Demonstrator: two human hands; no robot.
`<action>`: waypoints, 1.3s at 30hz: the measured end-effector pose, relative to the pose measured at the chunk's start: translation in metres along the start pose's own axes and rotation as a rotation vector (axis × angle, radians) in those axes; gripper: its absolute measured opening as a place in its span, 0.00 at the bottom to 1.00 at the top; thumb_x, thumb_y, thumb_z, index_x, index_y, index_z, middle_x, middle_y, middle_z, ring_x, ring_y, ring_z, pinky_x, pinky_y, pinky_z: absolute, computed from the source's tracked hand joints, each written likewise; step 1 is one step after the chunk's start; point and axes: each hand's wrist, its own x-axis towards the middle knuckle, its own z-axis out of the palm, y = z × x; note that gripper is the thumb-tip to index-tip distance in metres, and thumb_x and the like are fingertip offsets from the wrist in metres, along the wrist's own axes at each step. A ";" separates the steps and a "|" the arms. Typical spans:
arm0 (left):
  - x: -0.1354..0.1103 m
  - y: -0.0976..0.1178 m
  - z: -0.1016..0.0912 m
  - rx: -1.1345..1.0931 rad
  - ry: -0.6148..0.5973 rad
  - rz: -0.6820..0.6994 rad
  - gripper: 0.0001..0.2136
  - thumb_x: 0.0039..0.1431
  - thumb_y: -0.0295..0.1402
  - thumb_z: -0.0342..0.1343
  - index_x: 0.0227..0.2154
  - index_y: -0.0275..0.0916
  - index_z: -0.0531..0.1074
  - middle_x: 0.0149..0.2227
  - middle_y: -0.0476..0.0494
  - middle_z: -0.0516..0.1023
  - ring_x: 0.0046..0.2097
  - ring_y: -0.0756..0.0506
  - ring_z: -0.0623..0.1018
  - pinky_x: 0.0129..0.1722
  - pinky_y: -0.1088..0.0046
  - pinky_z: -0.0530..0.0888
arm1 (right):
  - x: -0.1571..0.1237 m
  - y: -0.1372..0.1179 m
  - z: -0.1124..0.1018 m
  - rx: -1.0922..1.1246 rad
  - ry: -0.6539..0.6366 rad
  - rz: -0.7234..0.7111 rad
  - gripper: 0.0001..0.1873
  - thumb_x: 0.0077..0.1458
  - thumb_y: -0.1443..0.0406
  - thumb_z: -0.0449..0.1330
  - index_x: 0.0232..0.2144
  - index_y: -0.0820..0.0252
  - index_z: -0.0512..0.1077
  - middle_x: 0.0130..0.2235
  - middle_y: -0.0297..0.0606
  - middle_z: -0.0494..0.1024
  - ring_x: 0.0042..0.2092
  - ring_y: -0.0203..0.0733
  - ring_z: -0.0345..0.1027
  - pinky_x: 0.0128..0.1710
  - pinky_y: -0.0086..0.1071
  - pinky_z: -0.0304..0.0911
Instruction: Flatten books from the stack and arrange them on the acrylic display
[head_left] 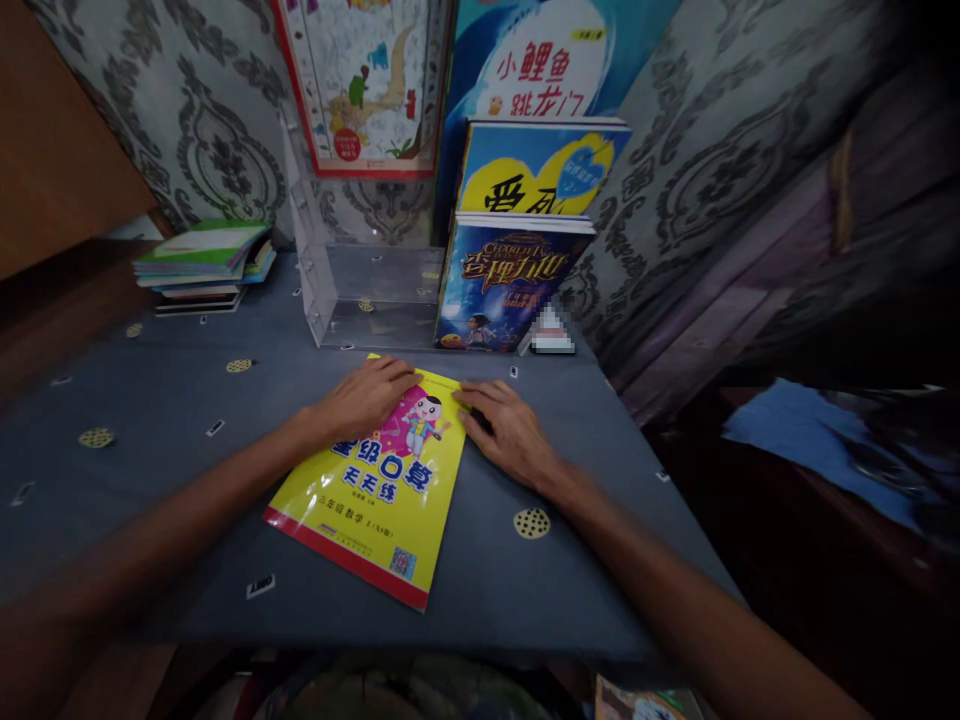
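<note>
A yellow workbook (382, 500) with a red bottom strip and a cartoon child on its cover lies flat and slightly turned on the table. Across its upper left part rests my left hand (369, 398), fingers stretched out over the cover. My right hand (506, 428) is at the upper right edge, its fingertips touching the corner and its thumb beside the edge. Neither hand lifts the workbook. Beyond it stands a clear acrylic book rack (367, 275). On the rack's right side, a dark blue book (502, 285) stands in front of a yellow-and-blue book (540, 170).
A stack of books (206, 265) sits at the back left of the patterned grey tablecloth (172, 400). Behind the rack's books are a tall blue book (559, 60) and a red-bordered picture book (367, 90). Blue cloth (802, 440) lies off the table's right edge.
</note>
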 end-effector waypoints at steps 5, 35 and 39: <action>0.005 0.008 0.001 -0.014 -0.021 -0.061 0.18 0.68 0.27 0.43 0.57 0.36 0.67 0.54 0.37 0.72 0.54 0.40 0.70 0.52 0.61 0.68 | -0.002 0.001 0.001 -0.004 0.002 -0.021 0.18 0.64 0.64 0.51 0.50 0.62 0.75 0.52 0.49 0.78 0.53 0.53 0.68 0.54 0.49 0.65; -0.020 0.044 -0.002 -0.107 -0.011 0.148 0.25 0.59 0.18 0.52 0.59 0.41 0.66 0.60 0.41 0.70 0.61 0.40 0.68 0.61 0.56 0.64 | -0.028 -0.029 -0.002 -0.036 -0.068 -0.030 0.19 0.65 0.63 0.51 0.53 0.60 0.74 0.56 0.49 0.76 0.61 0.55 0.65 0.58 0.54 0.60; -0.022 0.051 -0.006 -0.136 -0.005 0.111 0.18 0.65 0.23 0.48 0.56 0.38 0.68 0.59 0.39 0.71 0.61 0.40 0.68 0.61 0.58 0.64 | -0.033 -0.032 -0.003 0.026 -0.030 -0.053 0.17 0.64 0.64 0.52 0.50 0.58 0.76 0.53 0.47 0.78 0.58 0.53 0.68 0.57 0.52 0.63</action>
